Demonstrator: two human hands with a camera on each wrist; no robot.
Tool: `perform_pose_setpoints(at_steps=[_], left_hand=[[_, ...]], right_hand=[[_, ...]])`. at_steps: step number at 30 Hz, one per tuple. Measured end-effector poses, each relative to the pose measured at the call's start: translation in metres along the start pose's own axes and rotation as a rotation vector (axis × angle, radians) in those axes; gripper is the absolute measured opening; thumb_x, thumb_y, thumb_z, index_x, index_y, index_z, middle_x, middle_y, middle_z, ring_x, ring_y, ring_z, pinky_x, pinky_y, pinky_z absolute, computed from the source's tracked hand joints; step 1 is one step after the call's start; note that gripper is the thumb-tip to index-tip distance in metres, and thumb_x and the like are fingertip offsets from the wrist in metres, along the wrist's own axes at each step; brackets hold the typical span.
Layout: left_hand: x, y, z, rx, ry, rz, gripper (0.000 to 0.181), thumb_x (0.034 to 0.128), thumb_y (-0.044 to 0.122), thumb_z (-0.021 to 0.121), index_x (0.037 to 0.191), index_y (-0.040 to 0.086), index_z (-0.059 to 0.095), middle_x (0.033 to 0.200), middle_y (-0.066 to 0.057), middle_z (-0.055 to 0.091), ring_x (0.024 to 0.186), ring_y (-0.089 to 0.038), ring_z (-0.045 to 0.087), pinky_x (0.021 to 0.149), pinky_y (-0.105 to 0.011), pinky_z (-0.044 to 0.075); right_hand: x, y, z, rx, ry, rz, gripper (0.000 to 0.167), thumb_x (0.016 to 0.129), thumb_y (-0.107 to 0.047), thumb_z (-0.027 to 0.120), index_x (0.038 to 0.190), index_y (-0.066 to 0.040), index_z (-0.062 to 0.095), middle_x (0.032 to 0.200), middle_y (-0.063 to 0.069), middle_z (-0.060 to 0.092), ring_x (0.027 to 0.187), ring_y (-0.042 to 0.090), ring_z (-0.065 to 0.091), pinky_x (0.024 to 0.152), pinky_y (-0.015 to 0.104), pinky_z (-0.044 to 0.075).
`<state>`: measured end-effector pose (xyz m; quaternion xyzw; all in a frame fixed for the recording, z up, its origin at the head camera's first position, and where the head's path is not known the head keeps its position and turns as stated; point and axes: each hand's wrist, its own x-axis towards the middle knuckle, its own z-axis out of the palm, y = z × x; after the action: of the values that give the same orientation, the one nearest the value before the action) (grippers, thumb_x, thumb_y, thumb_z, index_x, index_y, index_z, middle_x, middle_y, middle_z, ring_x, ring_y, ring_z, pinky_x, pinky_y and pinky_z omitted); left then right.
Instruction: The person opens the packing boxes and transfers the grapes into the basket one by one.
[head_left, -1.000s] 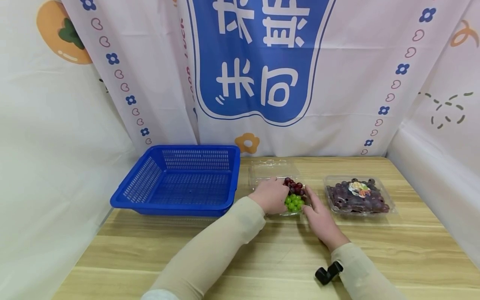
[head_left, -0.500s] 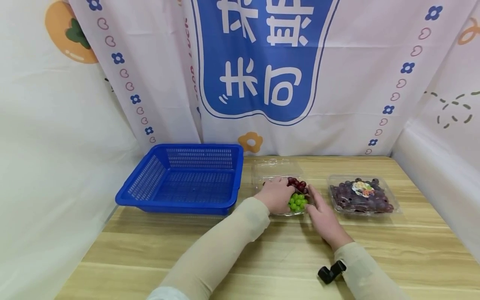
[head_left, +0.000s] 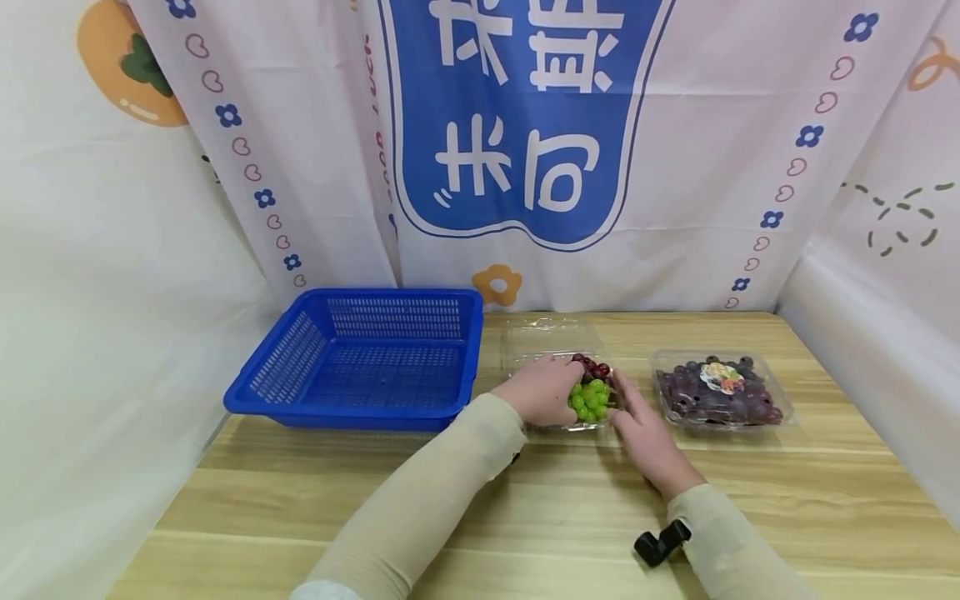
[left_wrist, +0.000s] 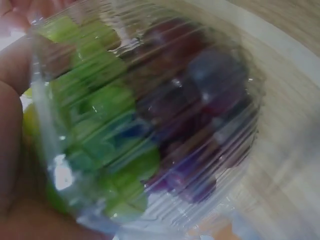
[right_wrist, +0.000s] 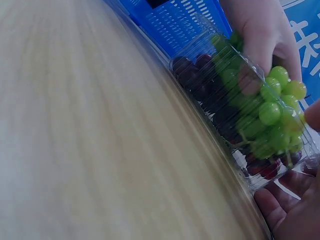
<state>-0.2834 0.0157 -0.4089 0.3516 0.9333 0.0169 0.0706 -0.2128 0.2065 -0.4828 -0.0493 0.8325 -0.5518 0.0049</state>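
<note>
Green grapes [head_left: 592,402], glossy, sit with dark grapes [head_left: 592,367] in an open box [head_left: 579,427] near the table's [head_left: 577,517] back edge, gripped by the left hand [head_left: 542,390]; the right hand [head_left: 647,439] touches the box with spread fingers. Basket [head_left: 352,412], back left corner; lidded box [head_left: 722,378], right. Left wrist: blurred plastic veils them. Right wrist: they top the rim.

Basket [head_left: 337,418]: one. Clear boxes [head_left: 551,335] [head_left: 720,426]: two. Sticker [head_left: 722,377]: one. Hands [head_left: 542,390] [head_left: 651,442]: two. Sleeves [head_left: 420,508] [head_left: 735,550]: two. Counter [head_left: 555,533]: one. Green grapes [head_left: 591,400], dark grapes [head_left: 600,370]: many each; overlap prevents an exact count.
</note>
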Motion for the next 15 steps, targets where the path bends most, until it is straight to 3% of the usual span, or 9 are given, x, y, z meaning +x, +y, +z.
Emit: perform_pose_setpoints(at_steps=[5,11,15], left_hand=[[-0.002,-0.006,-0.008,-0.158,-0.014,0.033,0.032,0.0840,0.030,0.079,0.104,0.022,0.055,0.089,0.009,0.061,0.079,-0.013,0.056,0.069,-0.030,0.046],[-0.007,-0.007,-0.017,-0.228,0.003,0.028,0.033,0.0851,0.026,0.078,0.105,0.023,0.052,0.089,0.008,0.062,0.076,-0.012,0.056,0.067,-0.030,0.047],[-0.011,-0.007,-0.024,-0.233,0.020,-0.024,0.038,0.0868,0.027,0.077,0.116,0.021,0.053,0.094,0.007,0.063,0.079,-0.013,0.058,0.071,-0.031,0.049]], right_hand=[[-0.001,0.000,-0.002,-0.013,0.004,0.036,0.061,0.109,-0.029,0.039,0.164,-0.027,0.013,0.168,0.005,0.014,0.152,0.037,0.011,0.118,0.063,0.007],[-0.001,-0.002,-0.003,-0.004,0.002,0.055,0.060,0.109,-0.032,0.037,0.164,-0.031,0.012,0.168,0.006,0.013,0.152,0.037,0.011,0.118,0.063,0.007],[-0.001,-0.005,-0.003,-0.024,0.008,0.068,0.060,0.109,-0.030,0.037,0.164,-0.034,0.013,0.168,0.008,0.013,0.152,0.039,0.010,0.117,0.066,0.007]])
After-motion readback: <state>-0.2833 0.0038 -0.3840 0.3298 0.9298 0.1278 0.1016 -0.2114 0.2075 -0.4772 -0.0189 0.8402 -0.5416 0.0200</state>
